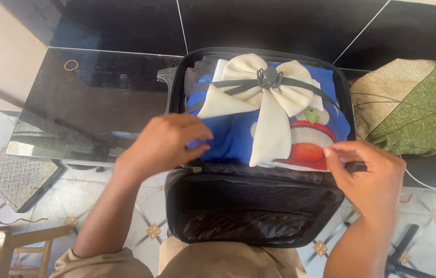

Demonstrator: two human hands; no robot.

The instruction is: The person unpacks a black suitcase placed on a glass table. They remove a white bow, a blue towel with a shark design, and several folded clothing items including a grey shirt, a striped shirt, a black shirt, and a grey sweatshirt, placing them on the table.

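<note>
Open suitcase (177,87) on dark worktop (99,98), blue cloth (233,139) strapped inside at 12 o'clock. Left hand (169,141) pinches cloth edge; right hand (372,172) pinches near rim at 3 o'clock. Best smoothed flat, both edges level, under straps.

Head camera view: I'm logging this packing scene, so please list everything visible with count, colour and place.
Suitcase: one, black, open on the dark ledge, mesh-lined lid hanging toward the person.
Blue fabric: one, blue with a red and white picture, packed in the suitcase.
Cream cloth: one, cream, on the blue fabric, gathered under the straps.
Straps with buckle: one crossed pair, grey, over the clothes.
Cushion: one, green and beige, right of the suitcase.
Rubber band: one, tan, on the ledge, far left.
Wooden furniture: one piece, brown, bottom left.
Left hand: on the blue fabric.
Right hand: at the suitcase's right edge.
</note>
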